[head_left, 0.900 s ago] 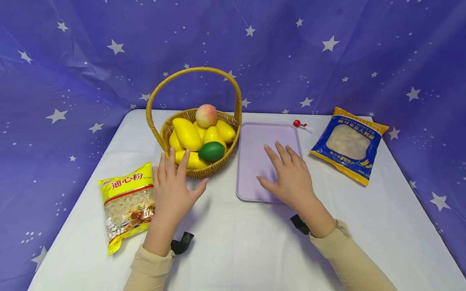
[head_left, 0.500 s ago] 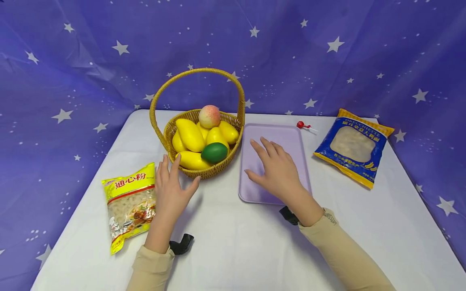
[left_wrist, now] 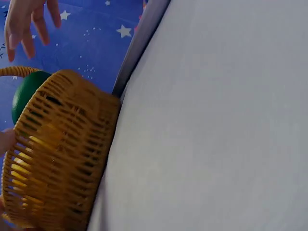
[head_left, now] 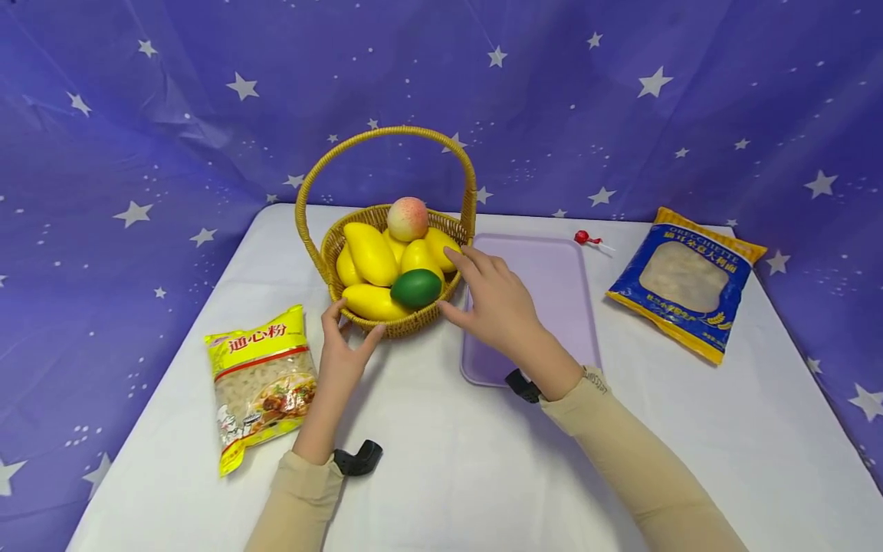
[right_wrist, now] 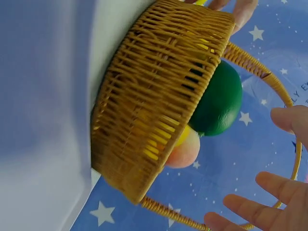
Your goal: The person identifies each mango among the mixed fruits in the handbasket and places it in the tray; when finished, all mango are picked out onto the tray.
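Note:
A wicker basket (head_left: pixel 407 328) with a tall arched handle stands towards the back, left of centre. In it lie several yellow mangoes (head_left: pixel 370 253), a green oval fruit (head_left: pixel 417 288) and a pinkish peach (head_left: pixel 408 218). My left hand (head_left: pixel 341 354) holds the basket's front left side, fingers bent at the rim and thumb at the front; part of the fingers is hidden. In the left wrist view, a thumb tip (left_wrist: pixel 6 140) meets the wicker rim. My right hand (head_left: pixel 498 303) hovers by the basket's right rim with fingers spread, near the rightmost mango. The right wrist view shows those fingers apart, holding nothing.
A pale purple tray (head_left: pixel 552 353) lies right of the basket, under my right hand. Beyond it is a red lollipop (head_left: pixel 583 237). A blue pasta bag (head_left: pixel 686 282) lies far right, a yellow pasta bag (head_left: pixel 262 383) at left. The table (head_left: pixel 441 475) is white.
My left hand has moved forward to the basket's rim. The right hand has travelled left from above the tray to the basket's right side. The head view has shifted slightly.

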Tool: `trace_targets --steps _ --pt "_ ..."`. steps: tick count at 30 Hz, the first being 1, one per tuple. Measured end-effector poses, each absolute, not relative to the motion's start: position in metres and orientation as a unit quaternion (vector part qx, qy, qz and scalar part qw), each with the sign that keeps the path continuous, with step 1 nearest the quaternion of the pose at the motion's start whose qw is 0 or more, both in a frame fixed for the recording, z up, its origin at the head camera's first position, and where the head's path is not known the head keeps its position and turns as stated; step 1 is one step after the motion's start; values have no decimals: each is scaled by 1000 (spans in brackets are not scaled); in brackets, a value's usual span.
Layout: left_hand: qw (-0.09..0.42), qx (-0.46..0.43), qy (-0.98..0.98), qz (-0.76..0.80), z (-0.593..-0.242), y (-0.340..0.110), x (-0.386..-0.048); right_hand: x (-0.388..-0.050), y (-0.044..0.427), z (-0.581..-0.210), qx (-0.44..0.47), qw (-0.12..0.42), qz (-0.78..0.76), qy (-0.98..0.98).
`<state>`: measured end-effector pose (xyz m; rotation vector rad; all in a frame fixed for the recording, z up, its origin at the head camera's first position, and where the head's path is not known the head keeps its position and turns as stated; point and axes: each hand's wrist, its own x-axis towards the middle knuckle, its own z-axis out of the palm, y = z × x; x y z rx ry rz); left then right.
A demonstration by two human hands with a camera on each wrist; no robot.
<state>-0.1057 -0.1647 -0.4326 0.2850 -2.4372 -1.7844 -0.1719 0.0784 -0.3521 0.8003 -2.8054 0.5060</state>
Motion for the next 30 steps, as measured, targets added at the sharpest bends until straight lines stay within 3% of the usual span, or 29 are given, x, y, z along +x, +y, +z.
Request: trace_targets --steps 5,10,30 --pt "53 89 -760 -642 -412 -153 -100 -180 63 -345 285 95 167 -939" --pt "64 85 -761 -640 -412 -152 -99 -191 42 -336 298 83 162 -937" --pt "102 72 -756 -642 -453 -164 -109 -239 -32 -333 270 -28 198 -942"
